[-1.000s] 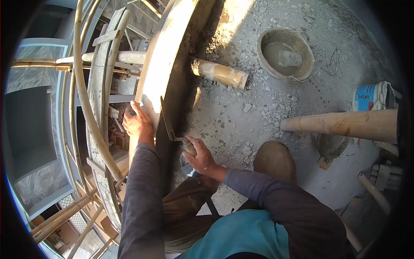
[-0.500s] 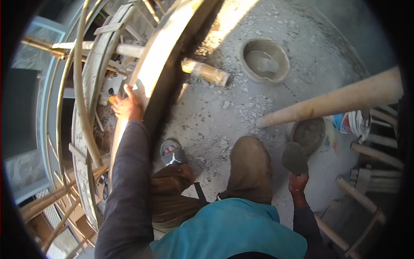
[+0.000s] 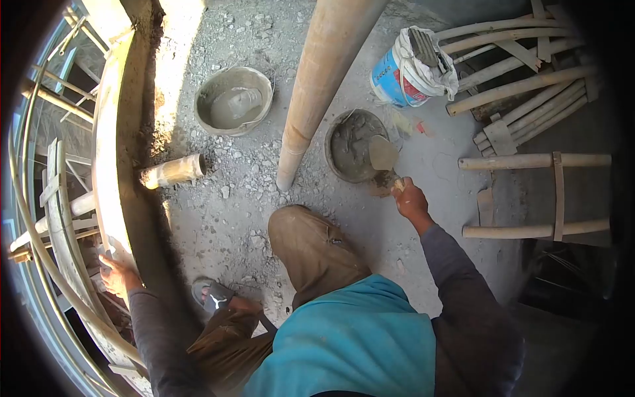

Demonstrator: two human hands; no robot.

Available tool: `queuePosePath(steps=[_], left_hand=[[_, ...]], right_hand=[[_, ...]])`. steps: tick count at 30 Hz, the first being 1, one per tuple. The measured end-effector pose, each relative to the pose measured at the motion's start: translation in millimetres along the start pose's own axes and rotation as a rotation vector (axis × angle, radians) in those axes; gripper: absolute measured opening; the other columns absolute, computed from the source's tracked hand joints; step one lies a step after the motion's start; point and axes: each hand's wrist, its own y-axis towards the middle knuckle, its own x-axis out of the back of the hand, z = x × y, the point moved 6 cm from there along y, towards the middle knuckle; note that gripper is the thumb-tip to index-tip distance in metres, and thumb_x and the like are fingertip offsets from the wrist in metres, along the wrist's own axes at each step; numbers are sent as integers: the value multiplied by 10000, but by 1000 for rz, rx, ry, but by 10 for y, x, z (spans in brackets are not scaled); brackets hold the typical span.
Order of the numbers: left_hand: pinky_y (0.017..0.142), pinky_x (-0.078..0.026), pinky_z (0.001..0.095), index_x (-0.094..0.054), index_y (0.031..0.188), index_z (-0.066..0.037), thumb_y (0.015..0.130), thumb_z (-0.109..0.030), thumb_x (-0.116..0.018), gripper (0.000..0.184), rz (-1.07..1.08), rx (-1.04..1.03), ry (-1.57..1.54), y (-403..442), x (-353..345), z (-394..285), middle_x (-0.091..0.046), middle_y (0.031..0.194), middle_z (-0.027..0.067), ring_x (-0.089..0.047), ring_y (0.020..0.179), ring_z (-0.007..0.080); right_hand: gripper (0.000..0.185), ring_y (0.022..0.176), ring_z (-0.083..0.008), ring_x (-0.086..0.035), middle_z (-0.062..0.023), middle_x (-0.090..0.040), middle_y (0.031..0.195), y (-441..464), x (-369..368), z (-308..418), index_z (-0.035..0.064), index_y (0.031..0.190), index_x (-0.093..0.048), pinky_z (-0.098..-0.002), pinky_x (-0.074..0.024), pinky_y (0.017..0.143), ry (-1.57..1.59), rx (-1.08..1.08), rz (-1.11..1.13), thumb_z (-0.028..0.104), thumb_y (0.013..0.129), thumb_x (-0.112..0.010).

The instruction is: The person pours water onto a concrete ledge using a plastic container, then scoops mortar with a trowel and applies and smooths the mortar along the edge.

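My right hand (image 3: 412, 200) grips the handle of a trowel (image 3: 383, 153). The trowel's blade is at the right rim of a round dark basin (image 3: 336, 171), over or touching the grey wet mortar (image 3: 352, 140) inside; which of the two I cannot tell. My left hand (image 3: 119, 276) rests with fingers spread on the sunlit top of a low curved wall (image 3: 109, 165). A second, paler bucket (image 3: 231, 131) with grey watery contents stands farther off, to the left.
A thick wooden pole (image 3: 316, 86) slants up between the two containers. A short pipe (image 3: 173, 172) sticks out of the wall. A blue-and-white bucket (image 3: 397, 73) stands at the back right, near bamboo ladder-like frames (image 3: 509, 161). Rubble (image 3: 254, 165) litters the floor. Bamboo scaffolding (image 3: 59, 198) lies beyond the wall.
My view has turned to the right. The trowel has moved forward from beside my leg to the mortar basin. My left hand remains on the wall.
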Motion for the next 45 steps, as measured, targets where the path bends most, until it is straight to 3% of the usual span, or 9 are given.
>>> queuePosePath(steps=[9,12,14,17,24,31,38,43,45], left_hand=[[1125,-272,512,-563,1343,-162,820,-834,-351,877,-16,-4,-28,19,-35,14,-489,1431,116,-376,1368,317],[1111,-293,505,-533,1375,-156,828,-833,-329,895,-14,16,-1,-8,-6,-7,-479,1443,115,-385,1360,311],[1111,-296,503,-533,1376,-159,822,-839,-328,900,7,5,21,24,-34,16,-480,1443,114,-390,1358,313],[1114,-292,501,-531,1378,-158,824,-837,-326,900,12,16,29,22,-36,8,-477,1446,114,-387,1361,311],[1116,-289,502,-530,1379,-156,832,-830,-326,892,14,31,38,36,-36,15,-478,1444,116,-386,1362,309],[1108,-296,502,-541,1370,-162,836,-817,-353,865,-5,49,34,-48,20,-38,-490,1436,108,-396,1357,294],[1127,-286,493,-528,1369,-165,878,-760,-381,785,0,-2,23,21,-49,16,-486,1427,108,-377,1367,315],[1126,-286,499,-547,1343,-186,890,-736,-397,728,-10,20,20,16,-5,-24,-490,1423,76,-358,1378,325],[1126,-289,489,-565,1327,-189,888,-735,-403,719,-22,34,18,-32,30,-71,-507,1407,76,-372,1370,318]], right_hand=[[362,849,-340,-681,-185,-673,922,342,-263,52,60,1093,-519,-481,-533,690,-233,78,26,368,926,-611],[356,697,-248,-647,-128,-639,862,452,-432,32,67,1061,-517,-436,-520,566,18,-21,181,384,931,-614],[363,607,-171,-557,-68,-585,829,406,-585,18,83,1071,-520,-373,-487,495,493,-276,358,401,928,-622],[389,590,-171,-529,-47,-574,855,423,-790,35,101,1129,-526,-358,-493,511,838,-309,485,409,918,-633],[435,587,-159,-527,-54,-567,889,236,-1129,117,103,1194,-511,-316,-480,475,950,-370,358,408,912,-639],[341,505,-136,-528,-46,-562,742,-44,-1085,100,51,988,-533,-302,-453,422,949,-265,45,330,873,-692],[347,546,-115,-545,-22,-573,727,-441,-1091,359,26,995,-573,-289,-472,498,1043,129,158,296,828,-712],[437,681,-198,-589,-93,-627,788,-931,-745,1533,-38,1048,-570,-357,-494,663,878,686,227,294,791,-694],[401,689,-244,-593,-125,-622,794,-1066,-858,2068,-36,1046,-567,-379,-490,662,914,703,372,268,807,-673]])
